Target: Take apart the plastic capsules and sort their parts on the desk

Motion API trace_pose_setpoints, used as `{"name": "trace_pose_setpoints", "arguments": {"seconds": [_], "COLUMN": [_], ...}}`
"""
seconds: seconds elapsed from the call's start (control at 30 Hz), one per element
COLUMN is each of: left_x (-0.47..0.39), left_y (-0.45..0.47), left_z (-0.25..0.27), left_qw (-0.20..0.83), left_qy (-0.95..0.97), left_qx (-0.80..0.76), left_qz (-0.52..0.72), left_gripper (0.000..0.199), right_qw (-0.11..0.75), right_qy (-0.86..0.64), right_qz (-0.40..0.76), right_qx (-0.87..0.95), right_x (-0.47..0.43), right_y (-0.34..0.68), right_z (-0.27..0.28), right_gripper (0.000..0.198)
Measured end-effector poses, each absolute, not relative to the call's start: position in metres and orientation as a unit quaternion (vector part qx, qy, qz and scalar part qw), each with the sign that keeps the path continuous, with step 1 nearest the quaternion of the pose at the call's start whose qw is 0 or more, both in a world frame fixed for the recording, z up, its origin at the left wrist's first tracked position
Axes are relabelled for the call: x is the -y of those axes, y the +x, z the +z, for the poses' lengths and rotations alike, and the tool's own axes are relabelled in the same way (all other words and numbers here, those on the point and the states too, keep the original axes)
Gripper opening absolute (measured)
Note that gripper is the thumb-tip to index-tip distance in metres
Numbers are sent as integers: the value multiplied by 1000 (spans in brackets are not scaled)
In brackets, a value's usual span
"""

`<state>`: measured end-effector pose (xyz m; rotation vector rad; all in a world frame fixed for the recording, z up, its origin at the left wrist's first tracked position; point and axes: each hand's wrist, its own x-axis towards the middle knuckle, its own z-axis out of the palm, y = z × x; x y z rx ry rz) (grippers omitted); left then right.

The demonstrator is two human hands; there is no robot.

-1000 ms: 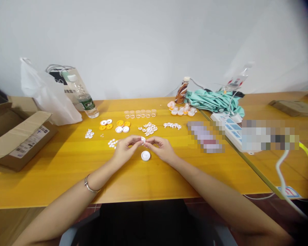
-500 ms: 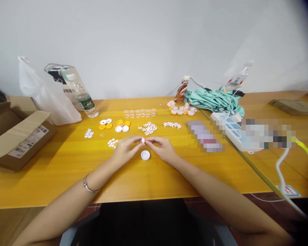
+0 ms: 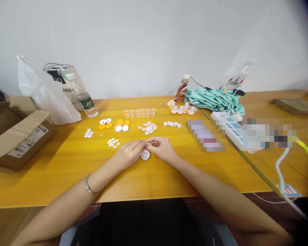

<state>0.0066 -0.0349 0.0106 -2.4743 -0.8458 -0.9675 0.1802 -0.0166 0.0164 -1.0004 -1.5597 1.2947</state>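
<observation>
My left hand (image 3: 130, 152) and my right hand (image 3: 160, 147) meet over the table, fingertips pinched together on a small white part (image 3: 146, 145). Fingers cover most of that part, so its shape is hard to make out. Just below the fingertips a round white cap (image 3: 145, 155) lies on the table, its hollow side up. Several small white discs (image 3: 113, 142) are scattered left of my left hand. Beyond the hands lie a heap of white openwork pieces (image 3: 149, 128) and a short row of similar white pieces (image 3: 171, 125).
White and yellow round caps (image 3: 122, 128), clear cups (image 3: 140, 113) and capped assemblies (image 3: 181, 109) stand farther back. A cardboard box (image 3: 23, 140) and water bottle (image 3: 86, 102) are at left. To the right are a drink bottle (image 3: 182, 89), green cloth (image 3: 215, 100) and power strip (image 3: 232, 131).
My left hand has turned over more and its fingers now cover the small white part. The part has shifted slightly right and down, nearer the white cap.
</observation>
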Motion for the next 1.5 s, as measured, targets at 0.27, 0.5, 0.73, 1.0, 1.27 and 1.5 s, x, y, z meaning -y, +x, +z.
{"name": "trace_pose_setpoints", "arguments": {"seconds": [0.27,0.5,0.73,1.0,1.27,1.5], "left_x": [36,36,35,29,25,22], "left_y": [7,6,5,5,6,5], "left_z": [12,17,23,22,23,24], "left_qw": [160,130,-46,-213,-348,-379], "left_qy": [-876,-874,-824,-735,-669,-606], "left_qx": [295,299,370,453,436,428], "left_qz": [-346,-360,-426,-458,-491,-552], "left_gripper": [24,26,25,27,26,24], "right_qw": [438,447,447,480,447,427], "right_qy": [-399,-380,-345,-330,-305,-356], "right_qz": [530,581,620,520,324,339], "right_qx": [606,564,545,624,776,758], "right_x": [19,14,10,14,16,12], "right_y": [180,181,185,186,190,190], "right_z": [19,19,19,20,21,18], "right_gripper": [10,11,18,20,12,9]}}
